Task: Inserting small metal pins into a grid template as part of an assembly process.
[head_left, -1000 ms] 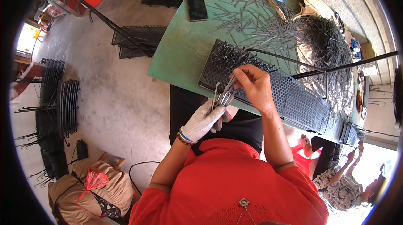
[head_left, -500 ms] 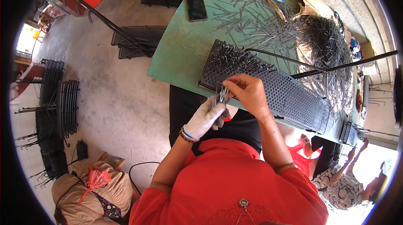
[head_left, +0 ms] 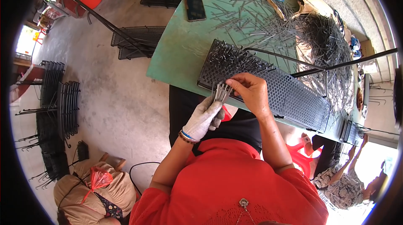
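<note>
In my left hand (head_left: 204, 118), which wears a white knit glove, a small bundle of thin metal rods (head_left: 221, 91) stands fanned out above the fingers. My bare right hand (head_left: 253, 94) is closed in a pinch at the top right of that bundle, thumb and forefinger on a rod's end. Just beyond both hands lies a long black perforated metal panel (head_left: 294, 98) on the green table (head_left: 174, 57). Its left end bristles with several upright rods (head_left: 235, 58); the right part shows bare holes. The lower tips of the held rods are hidden in the glove.
Loose rods (head_left: 241, 11) scatter over the table's far side, beside a dense heap (head_left: 325, 42) on torn wrapping. A phone (head_left: 195, 7) lies near the left edge. A black bar (head_left: 348, 66) crosses above the panel. Stacked black racks (head_left: 67, 107) stand left; another person (head_left: 344, 185) sits right.
The rods in my gloved left hand have spread into a wider fan. My right hand has shifted slightly right, still pinching at the bundle's top.
</note>
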{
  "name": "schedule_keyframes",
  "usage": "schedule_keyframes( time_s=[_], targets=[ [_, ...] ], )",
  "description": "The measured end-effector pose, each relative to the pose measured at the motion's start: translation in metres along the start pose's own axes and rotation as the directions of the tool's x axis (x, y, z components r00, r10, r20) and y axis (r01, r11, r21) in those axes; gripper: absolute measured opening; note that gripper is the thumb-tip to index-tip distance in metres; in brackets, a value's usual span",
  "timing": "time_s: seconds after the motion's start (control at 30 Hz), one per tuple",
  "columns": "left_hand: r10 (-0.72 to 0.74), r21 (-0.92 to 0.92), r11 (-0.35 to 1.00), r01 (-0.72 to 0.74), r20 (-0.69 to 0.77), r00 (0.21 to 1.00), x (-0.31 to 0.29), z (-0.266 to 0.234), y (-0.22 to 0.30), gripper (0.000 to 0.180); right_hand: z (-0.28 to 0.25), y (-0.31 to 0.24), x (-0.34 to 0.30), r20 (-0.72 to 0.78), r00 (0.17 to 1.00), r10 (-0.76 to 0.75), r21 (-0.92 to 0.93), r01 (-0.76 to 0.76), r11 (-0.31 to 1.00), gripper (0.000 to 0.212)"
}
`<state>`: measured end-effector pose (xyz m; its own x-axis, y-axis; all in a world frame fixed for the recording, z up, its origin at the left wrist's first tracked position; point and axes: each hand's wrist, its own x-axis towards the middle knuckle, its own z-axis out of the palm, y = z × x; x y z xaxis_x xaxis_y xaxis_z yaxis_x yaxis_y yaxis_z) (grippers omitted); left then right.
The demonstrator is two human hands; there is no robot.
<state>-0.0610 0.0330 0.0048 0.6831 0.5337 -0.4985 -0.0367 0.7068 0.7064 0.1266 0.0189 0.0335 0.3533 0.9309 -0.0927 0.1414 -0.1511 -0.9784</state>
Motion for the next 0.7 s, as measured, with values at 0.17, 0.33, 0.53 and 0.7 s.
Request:
schedule_keyframes(
  time_s=[0.17, 0.33, 0.53, 0.7],
  targets=[
    [0.015, 0.053, 0.999, -0.012, -0.060, 0.998, -0.003, 0.000, 0.002, 0.028, -0.004, -0.004, 0.002, 0.024, 1.000, 0.008, -0.020, -0.008, 1.000, 0.014],
    [0.036, 0.065, 0.997, -0.031, -0.090, 0.995, -0.005, -0.001, 0.002, 0.028, -0.007, -0.010, 0.007, 0.032, 0.999, -0.022, 0.052, 0.020, 0.998, 0.015],
    [0.040, 0.112, 0.993, -0.029, -0.092, 0.995, -0.010, -0.002, 0.002, 0.029, -0.019, -0.023, 0.024, -0.130, 0.965, -0.229, -0.039, 0.226, 0.973, 0.014],
    [0.028, 0.148, 0.989, -0.014, -0.097, 0.995, -0.010, -0.002, 0.001, 0.030, -0.022, -0.030, 0.039, -0.098, 0.920, -0.381, -0.236, 0.350, 0.907, 0.013]
  ],
)
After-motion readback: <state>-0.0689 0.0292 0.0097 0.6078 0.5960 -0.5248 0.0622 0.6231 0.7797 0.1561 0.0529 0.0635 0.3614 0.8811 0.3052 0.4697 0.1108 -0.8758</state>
